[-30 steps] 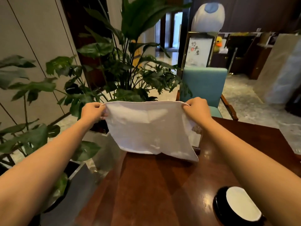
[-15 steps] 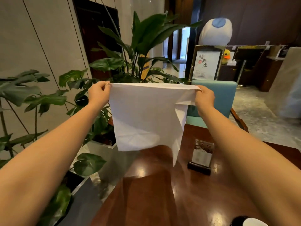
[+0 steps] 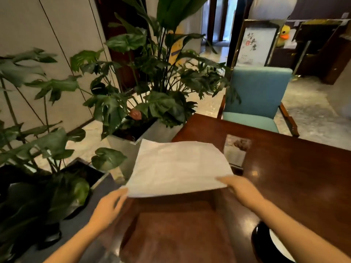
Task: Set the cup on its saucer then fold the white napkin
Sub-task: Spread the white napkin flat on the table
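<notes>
Two hands on one sheet: the white napkin (image 3: 178,168) floats spread open just above the left part of the dark wooden surface (image 3: 296,168), its far-left corner reaching out past the left edge toward the planters. The left hand (image 3: 108,207) has the near-left corner, fingers (image 3: 121,194) curled in on the cloth; the right hand (image 3: 241,188) pinches the near-right corner, thumb on top. Both are blurred, so how tight each grip is I cannot tell, but both are clearly holding napkin.

My read is that this is the laying-out stage, ahead of the first fold. To do it well, keep the near edge taut between the two hands, let the far edge touch down first, and draw the sheet back so it lands flat and wholly on the surface rather than drooping off the left edge. Then square it to the near edge before bringing corner to corner, since creases set in a crooked sheet will stay crooked.

Just beyond the napkin's far-right corner stands a small card holder (image 3: 236,150), close enough to catch the cloth, so watch that. At the near right corner sits a black cup (image 3: 266,245) with a white inside, half cut off by the frame; whether a saucer lies beneath it is hidden. Farther off, a teal chair (image 3: 258,93) faces the far edge, and leafy plants (image 3: 144,88) crowd the left.
</notes>
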`<act>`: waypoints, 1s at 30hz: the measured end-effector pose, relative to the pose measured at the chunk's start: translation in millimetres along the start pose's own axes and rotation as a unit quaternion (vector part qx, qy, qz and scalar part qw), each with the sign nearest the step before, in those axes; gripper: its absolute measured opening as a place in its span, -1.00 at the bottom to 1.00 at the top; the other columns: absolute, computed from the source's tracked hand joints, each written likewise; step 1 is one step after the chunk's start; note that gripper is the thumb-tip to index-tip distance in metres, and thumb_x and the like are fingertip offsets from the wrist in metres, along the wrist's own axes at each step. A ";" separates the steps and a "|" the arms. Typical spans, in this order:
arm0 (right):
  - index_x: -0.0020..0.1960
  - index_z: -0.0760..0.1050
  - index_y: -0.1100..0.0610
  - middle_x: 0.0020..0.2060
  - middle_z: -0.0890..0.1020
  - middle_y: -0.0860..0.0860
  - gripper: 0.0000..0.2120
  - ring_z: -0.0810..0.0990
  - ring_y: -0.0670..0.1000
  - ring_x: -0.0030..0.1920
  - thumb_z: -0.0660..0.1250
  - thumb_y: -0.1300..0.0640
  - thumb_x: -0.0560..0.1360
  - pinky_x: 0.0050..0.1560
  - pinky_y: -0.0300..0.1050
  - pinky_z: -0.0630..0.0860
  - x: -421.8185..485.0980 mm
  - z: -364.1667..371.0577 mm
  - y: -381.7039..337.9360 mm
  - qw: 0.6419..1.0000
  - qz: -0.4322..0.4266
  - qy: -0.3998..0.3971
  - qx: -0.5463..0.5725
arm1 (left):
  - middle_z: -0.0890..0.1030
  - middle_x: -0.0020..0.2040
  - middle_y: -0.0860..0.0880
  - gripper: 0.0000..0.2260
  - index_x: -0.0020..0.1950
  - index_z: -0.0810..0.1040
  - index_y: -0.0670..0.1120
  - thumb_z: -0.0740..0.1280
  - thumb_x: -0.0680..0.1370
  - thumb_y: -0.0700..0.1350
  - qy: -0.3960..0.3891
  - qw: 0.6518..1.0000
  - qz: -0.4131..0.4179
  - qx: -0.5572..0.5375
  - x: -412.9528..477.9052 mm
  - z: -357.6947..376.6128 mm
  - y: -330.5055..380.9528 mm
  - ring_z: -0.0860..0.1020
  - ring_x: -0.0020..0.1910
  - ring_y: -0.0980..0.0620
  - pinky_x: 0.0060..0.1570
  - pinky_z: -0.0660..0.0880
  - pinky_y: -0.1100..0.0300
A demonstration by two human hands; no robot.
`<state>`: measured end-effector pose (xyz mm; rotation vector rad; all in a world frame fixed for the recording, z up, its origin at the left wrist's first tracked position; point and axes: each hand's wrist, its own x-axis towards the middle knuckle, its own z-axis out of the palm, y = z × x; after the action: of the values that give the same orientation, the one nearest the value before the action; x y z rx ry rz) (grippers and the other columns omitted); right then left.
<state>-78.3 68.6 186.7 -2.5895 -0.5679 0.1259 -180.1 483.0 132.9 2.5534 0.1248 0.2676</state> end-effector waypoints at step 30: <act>-0.06 0.58 0.18 -0.10 0.63 0.10 -0.40 0.59 0.18 -0.09 -0.05 -0.24 0.55 -0.12 0.04 0.55 -153.3 131.3 13.3 0.988 -0.006 -0.070 -0.136 | 0.62 0.15 0.06 -0.63 0.00 0.61 0.06 0.04 0.58 0.16 -0.229 0.940 -0.021 0.252 -131.2 51.3 -28.8 0.42 0.32 0.05 0.41 0.07 -0.04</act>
<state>-237.4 51.8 62.9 -2.8574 -0.6946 0.2420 -297.9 461.0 53.5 3.0341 0.0751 -0.4366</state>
